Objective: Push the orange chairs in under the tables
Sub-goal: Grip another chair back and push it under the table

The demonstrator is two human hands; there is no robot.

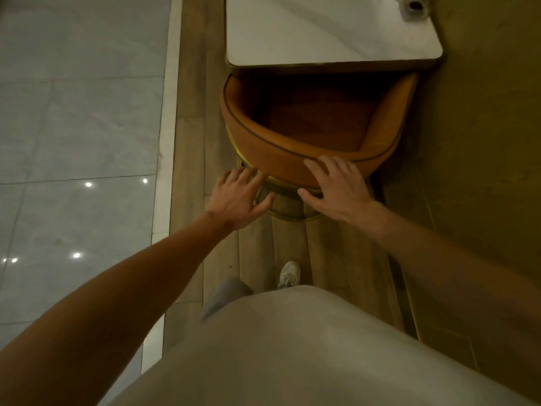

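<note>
An orange chair with a curved backrest and a gold base ring stands in front of me, its seat front tucked under the edge of a white marble-look table. My right hand lies flat with spread fingers on the outside of the backrest, fingertips at its top rim. My left hand is open, fingers apart, just left of the backrest's lower edge; whether it touches the chair is unclear. Neither hand grips anything.
A small round white holder sits at the table's far right corner. A yellow-green wall runs along the right. Wood flooring lies underfoot, with glossy grey tiles to the left. My shoe is behind the chair.
</note>
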